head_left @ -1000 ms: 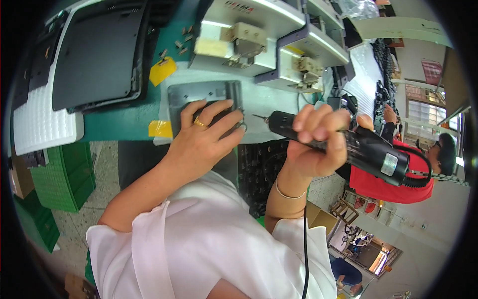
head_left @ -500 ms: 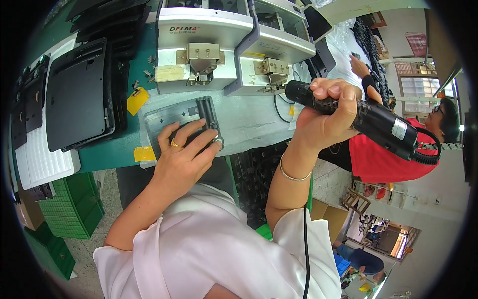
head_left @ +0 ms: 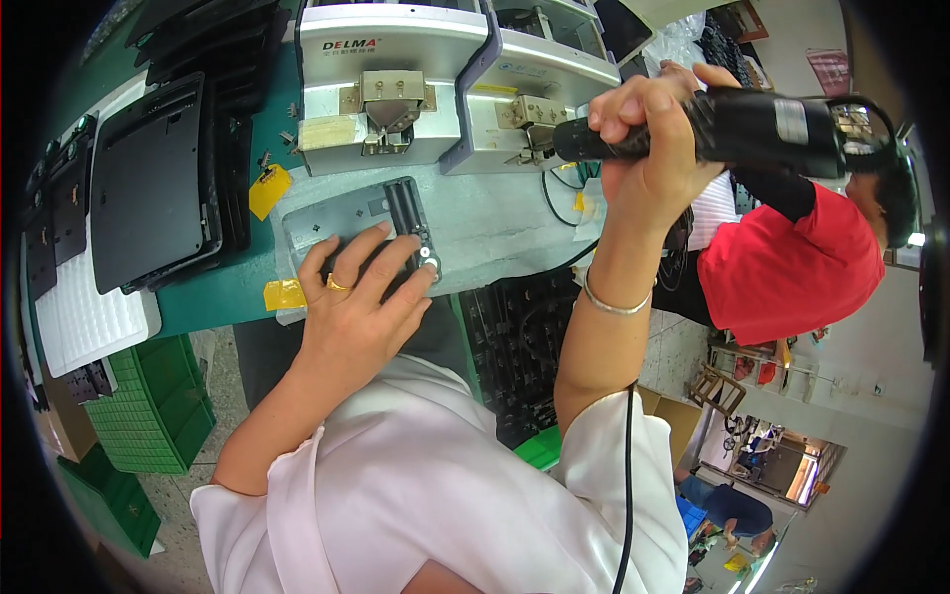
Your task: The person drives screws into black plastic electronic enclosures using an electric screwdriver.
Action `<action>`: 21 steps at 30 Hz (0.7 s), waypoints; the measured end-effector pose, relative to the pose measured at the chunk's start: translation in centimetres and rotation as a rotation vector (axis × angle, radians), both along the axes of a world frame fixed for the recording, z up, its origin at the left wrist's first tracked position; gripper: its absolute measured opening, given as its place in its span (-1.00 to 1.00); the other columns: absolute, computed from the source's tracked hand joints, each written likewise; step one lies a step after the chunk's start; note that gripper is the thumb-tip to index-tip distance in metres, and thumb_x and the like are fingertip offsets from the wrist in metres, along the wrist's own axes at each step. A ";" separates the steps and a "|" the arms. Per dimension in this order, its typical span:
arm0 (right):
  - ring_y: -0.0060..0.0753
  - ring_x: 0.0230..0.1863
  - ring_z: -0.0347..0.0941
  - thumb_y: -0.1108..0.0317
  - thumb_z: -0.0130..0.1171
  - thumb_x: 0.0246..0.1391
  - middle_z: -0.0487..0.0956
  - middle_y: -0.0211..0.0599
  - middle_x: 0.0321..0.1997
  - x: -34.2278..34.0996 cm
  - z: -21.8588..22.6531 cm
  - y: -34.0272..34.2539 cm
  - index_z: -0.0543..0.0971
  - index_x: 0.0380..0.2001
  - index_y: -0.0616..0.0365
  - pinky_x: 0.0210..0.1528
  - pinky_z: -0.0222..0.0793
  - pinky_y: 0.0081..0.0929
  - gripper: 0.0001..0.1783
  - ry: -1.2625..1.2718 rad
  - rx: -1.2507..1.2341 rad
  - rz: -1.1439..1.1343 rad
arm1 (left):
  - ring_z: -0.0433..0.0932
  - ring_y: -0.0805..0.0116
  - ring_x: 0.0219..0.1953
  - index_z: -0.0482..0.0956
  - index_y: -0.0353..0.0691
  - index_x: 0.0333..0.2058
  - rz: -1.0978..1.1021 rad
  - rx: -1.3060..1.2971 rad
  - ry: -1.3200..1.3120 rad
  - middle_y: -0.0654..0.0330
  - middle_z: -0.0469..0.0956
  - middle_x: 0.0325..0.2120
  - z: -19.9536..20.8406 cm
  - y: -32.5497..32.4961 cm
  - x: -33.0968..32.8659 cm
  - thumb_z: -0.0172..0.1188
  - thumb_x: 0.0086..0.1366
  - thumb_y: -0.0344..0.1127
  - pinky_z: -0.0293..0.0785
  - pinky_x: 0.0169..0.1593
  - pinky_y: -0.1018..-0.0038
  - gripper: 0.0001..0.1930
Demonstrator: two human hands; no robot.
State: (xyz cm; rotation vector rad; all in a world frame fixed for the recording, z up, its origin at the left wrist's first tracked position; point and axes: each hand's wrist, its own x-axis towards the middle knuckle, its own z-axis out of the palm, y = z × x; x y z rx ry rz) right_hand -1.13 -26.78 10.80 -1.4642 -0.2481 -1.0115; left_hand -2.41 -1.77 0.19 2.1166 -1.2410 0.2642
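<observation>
My right hand (head_left: 648,144) grips a black electric screwdriver (head_left: 757,129), which lies almost level. Its nose is in front of the outlet of the right silver screw feeder (head_left: 544,71); whether the bit touches the feeder I cannot tell. The fingers of my left hand (head_left: 361,292) are spread over a dark grey flat plastic panel (head_left: 341,216) on the bench. Along the panel's right side runs a black ribbed, rounded section (head_left: 404,206), with small round metal parts below it, by my fingertips. My palm and fingers hide the panel's near part.
A left screw feeder (head_left: 396,49) stands beside the right one. Black panels (head_left: 148,188) are stacked at the left, near yellow tags (head_left: 268,190) and loose small parts. Green crates (head_left: 153,411) stand below. A co-worker in red (head_left: 792,267) sits at the right.
My right hand has raised the screwdriver and turned it more level, its nose shifting toward the right feeder. My left hand stays on the panel, with its fingers slightly shifted.
</observation>
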 end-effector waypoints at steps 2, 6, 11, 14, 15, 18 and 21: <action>-0.42 -0.72 0.36 0.60 0.13 0.03 0.45 -0.22 -0.62 0.2 0.1 -0.4 0.22 -0.01 0.25 -0.55 0.44 -0.38 -0.53 0.038 0.046 0.090 | 0.33 0.18 0.16 0.60 0.00 -0.20 0.020 0.011 0.073 0.28 0.48 0.00 0.5 0.9 -0.1 0.39 -0.05 -0.27 0.06 0.20 0.11 -0.64; -0.42 -0.73 0.34 0.57 0.11 0.06 0.44 -0.21 -0.63 -0.2 0.0 -0.1 0.22 -0.01 0.25 -0.55 0.45 -0.35 -0.55 0.043 0.073 0.066 | 0.34 0.16 0.16 0.58 -0.05 -0.18 0.090 0.023 0.071 0.24 0.48 0.01 -0.4 3.5 0.0 0.40 -0.05 -0.25 0.06 0.21 0.12 -0.61; -0.50 -0.68 0.26 0.45 -0.02 0.12 0.35 -0.35 -0.59 -3.1 -0.5 0.8 0.23 0.09 -0.02 -0.55 0.32 -0.36 -0.55 0.032 0.216 0.169 | 0.36 0.22 0.14 0.56 -0.06 -0.25 0.135 -0.037 0.091 0.26 0.49 -0.04 -1.7 4.6 0.3 0.40 -0.06 -0.25 0.02 0.21 0.15 -0.66; -0.53 -0.68 0.21 0.41 -0.07 0.15 0.29 -0.41 -0.58 -4.3 -1.1 4.7 0.20 0.14 -0.07 -0.59 0.27 -0.42 -0.54 0.070 0.267 0.313 | 0.36 0.22 0.13 0.58 -0.06 -0.27 0.110 -0.033 0.084 0.27 0.49 -0.05 -1.7 4.5 0.5 0.40 -0.06 -0.25 0.02 0.20 0.15 -0.68; -0.51 -0.68 0.22 0.42 -0.03 0.15 0.30 -0.40 -0.59 -4.4 -1.9 6.1 0.19 0.13 -0.06 -0.60 0.28 -0.42 -0.53 0.078 0.290 0.350 | 0.36 0.24 0.12 0.60 -0.01 -0.28 0.111 -0.042 0.088 0.28 0.49 -0.05 -1.7 4.5 0.5 0.39 -0.06 -0.26 0.02 0.20 0.16 -0.70; -0.46 -0.68 0.27 0.46 0.12 0.13 0.35 -0.37 -0.61 -4.3 -3.9 9.0 0.17 0.13 -0.01 -0.62 0.32 -0.39 -0.46 0.118 0.297 0.424 | 0.37 0.27 0.10 0.62 0.04 -0.28 0.106 -0.026 0.061 0.29 0.48 -0.06 -1.9 4.4 0.4 0.39 -0.06 -0.27 0.02 0.19 0.17 -0.71; -0.44 -0.70 0.30 0.48 0.20 0.10 0.39 -0.34 -0.63 -4.3 -4.8 10.7 0.17 0.09 0.02 -0.62 0.37 -0.38 -0.44 0.137 0.311 0.375 | 0.37 0.21 0.11 0.63 0.07 -0.24 0.095 -0.018 0.083 0.27 0.50 -0.06 -1.9 4.6 0.3 0.39 -0.04 -0.28 0.04 0.20 0.18 -0.69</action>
